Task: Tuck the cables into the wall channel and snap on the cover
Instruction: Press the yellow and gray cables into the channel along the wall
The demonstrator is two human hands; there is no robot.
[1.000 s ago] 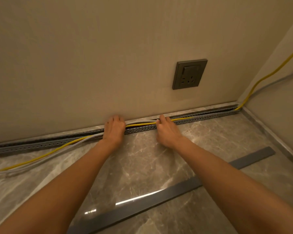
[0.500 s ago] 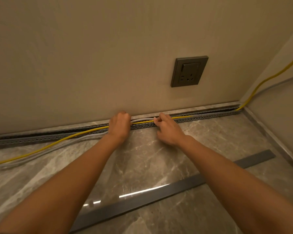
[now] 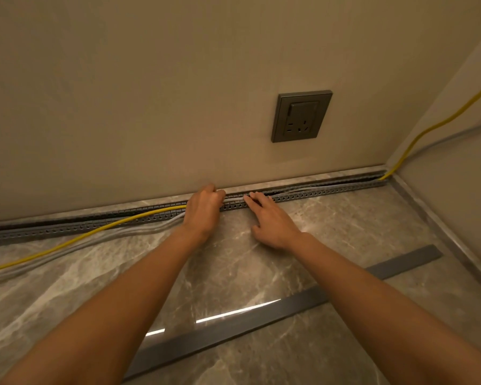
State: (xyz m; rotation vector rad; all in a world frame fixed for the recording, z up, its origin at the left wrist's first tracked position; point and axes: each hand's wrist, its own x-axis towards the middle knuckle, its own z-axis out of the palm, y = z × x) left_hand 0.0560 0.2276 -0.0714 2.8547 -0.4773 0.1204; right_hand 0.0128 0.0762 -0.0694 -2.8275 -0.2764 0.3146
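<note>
**Cables half seated, cover waiting**

While we kneel at the wall in the head view, our left hand [image 3: 203, 211] curls around the yellow cable [image 3: 95, 234] and grey cables [image 3: 139, 231] to feed them into the slotted channel [image 3: 331, 193]. Our right hand [image 3: 272, 218] lies flat and released, fingertips pinning the seated stretch. Leftward they trail across the floor [image 3: 233, 262]; the cover [image 3: 289, 304] lies near us on the floor, ready.

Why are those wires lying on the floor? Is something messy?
Yes. Left of the left hand, the yellow cable and grey cables trail out of the wall channel across the floor. They are not tucked in yet. The cover lies loose on the tiles.
</note>
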